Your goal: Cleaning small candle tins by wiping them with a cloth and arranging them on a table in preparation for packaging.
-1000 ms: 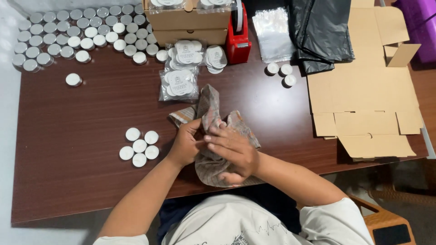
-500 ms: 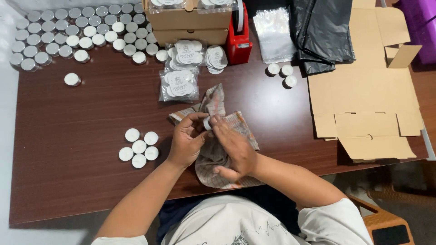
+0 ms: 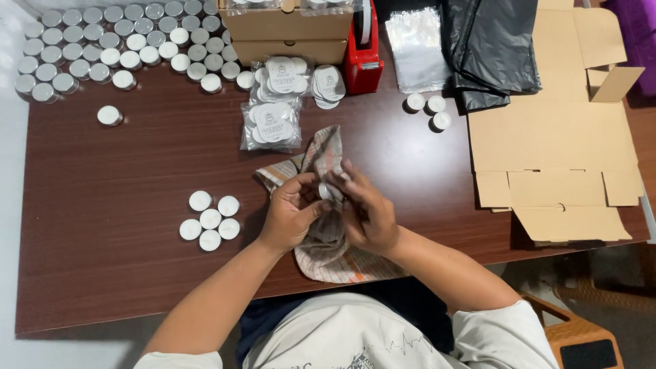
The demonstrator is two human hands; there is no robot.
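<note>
Nearest the person, a striped cloth [image 3: 335, 256] lies crumpled on the dark wooden table [image 3: 123, 205], its long axis running from the near edge away toward the far side, the far end bunched up and pointing at the packets. Over it the left hand [image 3: 290, 215] and right hand [image 3: 369, 215] are pressed close together, fingers curled around a small round tin [image 3: 330, 192] pinched between their fingertips; only a sliver of it shows. A second ago the right hand lay flatter across the cloth and the tin was not visible; now both hands have lifted slightly and closed around it.

To the left sits a cluster of five white-topped tins [image 3: 210, 220]. To the right lies a flattened brown cardboard box [image 3: 553, 143]. Farther off, clear packets of round white labels [image 3: 271, 124] lie in the middle, with three loose tins [image 3: 429, 109] to their right. At the far edge stand closed cardboard boxes [image 3: 287, 34], a red tape dispenser [image 3: 362, 58], clear plastic bags [image 3: 417, 51], a black bag [image 3: 495, 48], and at far left many rows of silver tins [image 3: 102, 48].
</note>
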